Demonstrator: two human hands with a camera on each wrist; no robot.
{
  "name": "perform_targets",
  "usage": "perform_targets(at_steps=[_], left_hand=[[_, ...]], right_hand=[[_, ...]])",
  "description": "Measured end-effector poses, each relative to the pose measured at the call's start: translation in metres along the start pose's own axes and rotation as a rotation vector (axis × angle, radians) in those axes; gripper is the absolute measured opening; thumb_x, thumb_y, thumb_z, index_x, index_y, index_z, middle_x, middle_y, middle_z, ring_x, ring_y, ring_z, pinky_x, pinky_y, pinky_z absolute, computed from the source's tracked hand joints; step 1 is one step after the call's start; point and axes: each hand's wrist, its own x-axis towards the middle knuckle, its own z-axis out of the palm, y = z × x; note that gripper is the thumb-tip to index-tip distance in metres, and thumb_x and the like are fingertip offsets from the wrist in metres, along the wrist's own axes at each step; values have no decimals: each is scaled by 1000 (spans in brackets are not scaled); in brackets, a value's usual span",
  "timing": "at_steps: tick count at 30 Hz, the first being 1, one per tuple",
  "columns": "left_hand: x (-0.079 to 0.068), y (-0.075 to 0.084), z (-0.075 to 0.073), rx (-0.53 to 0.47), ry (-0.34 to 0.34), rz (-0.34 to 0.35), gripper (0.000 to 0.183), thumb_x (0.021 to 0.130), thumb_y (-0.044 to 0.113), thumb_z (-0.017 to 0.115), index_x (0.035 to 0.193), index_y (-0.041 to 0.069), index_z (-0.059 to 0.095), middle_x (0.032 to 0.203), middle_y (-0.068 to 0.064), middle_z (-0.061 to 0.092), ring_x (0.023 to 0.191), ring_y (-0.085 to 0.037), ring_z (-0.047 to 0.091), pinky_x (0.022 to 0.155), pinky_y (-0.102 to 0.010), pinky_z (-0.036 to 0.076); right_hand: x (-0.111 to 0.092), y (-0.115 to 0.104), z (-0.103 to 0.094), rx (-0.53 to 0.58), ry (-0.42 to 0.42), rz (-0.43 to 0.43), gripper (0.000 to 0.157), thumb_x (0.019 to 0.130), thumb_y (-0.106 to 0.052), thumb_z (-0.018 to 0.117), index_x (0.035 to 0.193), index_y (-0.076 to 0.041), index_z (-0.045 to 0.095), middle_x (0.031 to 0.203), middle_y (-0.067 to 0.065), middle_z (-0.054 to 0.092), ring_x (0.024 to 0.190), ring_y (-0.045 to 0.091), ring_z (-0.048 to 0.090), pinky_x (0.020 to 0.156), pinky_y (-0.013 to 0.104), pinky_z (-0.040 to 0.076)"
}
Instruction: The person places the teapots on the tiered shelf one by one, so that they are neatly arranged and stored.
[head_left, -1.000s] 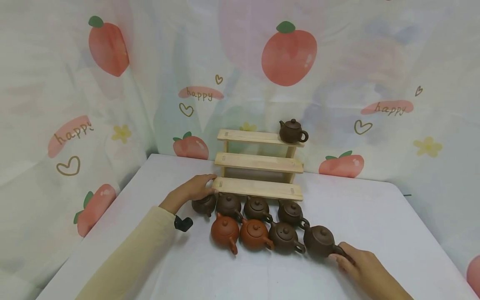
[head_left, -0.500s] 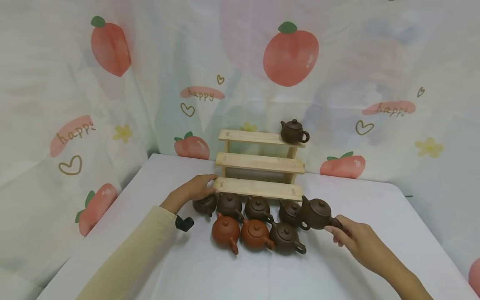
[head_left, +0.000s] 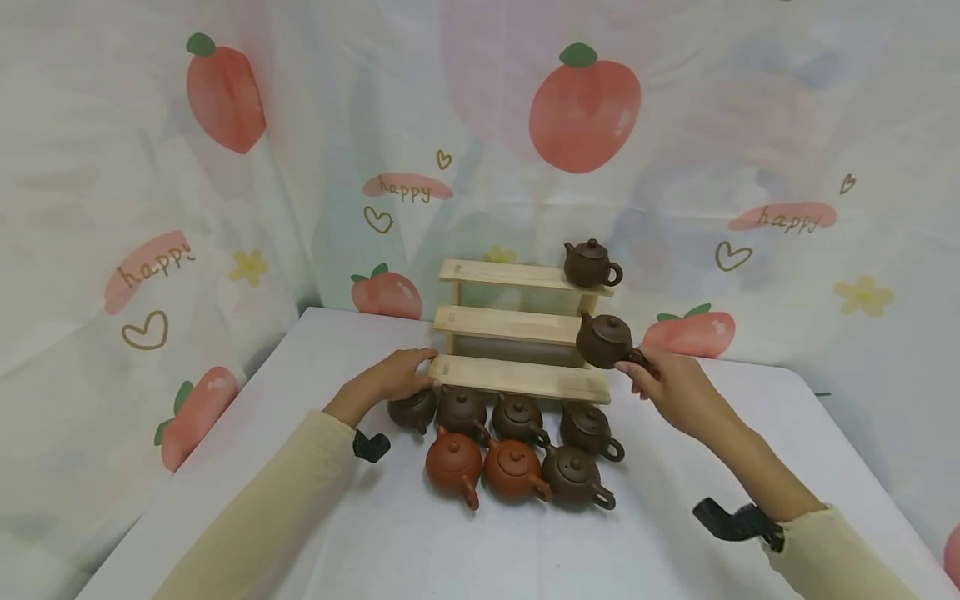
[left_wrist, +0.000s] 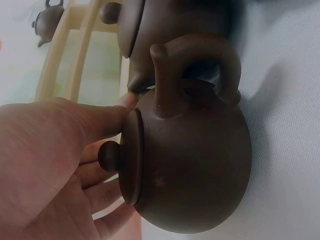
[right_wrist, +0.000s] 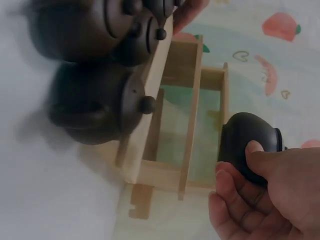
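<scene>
My right hand pinches the handle of a dark brown teapot, raised in front of the right end of the middle shelf. Its spout points left and the lid is on. In the right wrist view the thumb lies along this teapot, with the other fingers curled below. My left hand grips the left end of the lowest board of a three-step wooden rack. Just in front of that hand sits another dark teapot, its knob close to the fingers. The left fingertips are partly hidden behind it.
One dark teapot stands at the top step's right end. Before the rack, several dark teapots stand in a row; nearer are two reddish ones and a dark one. A patterned cloth hangs behind the white table.
My right hand has lifted the dark teapot off the table at the front right and carried it up and back to the middle step. My left hand has stayed at the rack.
</scene>
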Motion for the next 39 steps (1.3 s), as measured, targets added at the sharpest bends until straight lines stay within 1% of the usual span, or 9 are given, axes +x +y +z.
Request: perform_targets(at_steps=[6,11,16,18,21,28,34,36,39], left_hand=[[0,-2,1,1,4,4,60,106,24,66,154,-5,47,155,-26,53,146,-42,48,123,-54,38],[2,-3,4,-5,2,10,60,105,24,66,154,-4,47,155,-26,53,147,-42,48,123,-53,38],[2,-5,6,-1,3,3,60,105,24,66,155,-4,47,156,-25,52,147,-41,47,123,-53,38],[2,-5,6,-4,6,-4,60,105,23,66,155,-4,47,156,-25,52,147,-41,47,123,-53,38],[3,-6,6,-2,3,-4,60,105,24,66,156,-3,46,156,-24,52,148,-40,47,123,-53,38],[3,-7,4,-5,2,-15,61,106,26,66,156,-3,45,158,-24,50,149,-40,45,124,-53,36],[4,-7,4,4,-1,-16,61,106,26,66,156,-2,46,158,-24,51,149,-40,45,125,-52,36],[4,-6,4,3,-2,-22,61,106,26,66,156,-2,46,158,-23,50,150,-40,45,125,-52,36],[4,-5,3,5,-4,-22,61,106,25,66,156,-2,46,158,-24,50,150,-40,45,125,-52,35]], right_hand=[[42,-12,-2,1,-48,22,30,111,-28,58,90,-7,58,76,4,67,66,18,56,57,32,44],[70,-17,1,-27,-56,24,30,111,-30,58,92,-7,60,78,6,68,68,20,60,61,35,46],[99,-24,4,-20,-63,25,32,112,-30,56,93,-4,60,79,10,69,68,23,61,62,36,47],[110,-26,6,-18,-61,29,34,112,-30,55,92,-3,59,80,11,69,67,25,61,63,38,47],[123,-29,7,-20,-62,44,34,112,-29,54,91,-2,58,81,14,69,70,28,64,68,42,50],[148,-35,10,-10,-105,94,36,113,-32,51,96,-1,57,91,19,71,83,35,71,79,51,58],[159,-37,12,-18,-103,88,32,114,-25,50,106,4,59,90,20,73,91,42,68,94,58,54],[162,-37,13,-13,-105,95,32,114,-25,50,108,5,59,90,20,73,90,42,68,94,58,54],[165,-38,16,3,-115,115,36,114,-29,51,112,5,60,92,20,73,88,40,68,90,56,54]])
